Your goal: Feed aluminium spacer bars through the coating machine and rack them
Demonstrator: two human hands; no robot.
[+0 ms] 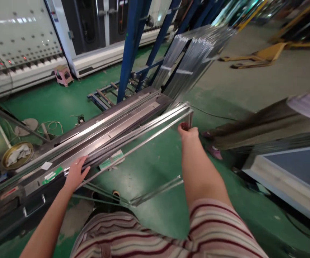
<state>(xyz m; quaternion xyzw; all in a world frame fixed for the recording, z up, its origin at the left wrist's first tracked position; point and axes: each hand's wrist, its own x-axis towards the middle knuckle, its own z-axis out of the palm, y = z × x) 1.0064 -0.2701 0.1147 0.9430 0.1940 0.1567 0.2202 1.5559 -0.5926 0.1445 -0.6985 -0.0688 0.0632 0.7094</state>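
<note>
Thin silvery metal frames (144,129), made of long narrow strips, stretch diagonally from the bench to my right side. My right hand (188,129) is closed round their short end piece at the far corner. My left hand (76,172) lies over the bundled strips at the near end, thumb and forefinger on either side of them. Lower strips (157,189) of a frame hang above the floor near my legs. Beside my left hand is the long dark bench (101,141) with a metal channel, carrying a green-and-white label (52,175).
Blue uprights (133,46) and a rack of hanging metal frames (192,57) stand beyond the bench. A person's trousers (252,118) show at right, above a pale-edged machine (286,175). A yellow pallet jack (265,55), pink stool (63,75) and basin (17,156) are farther off.
</note>
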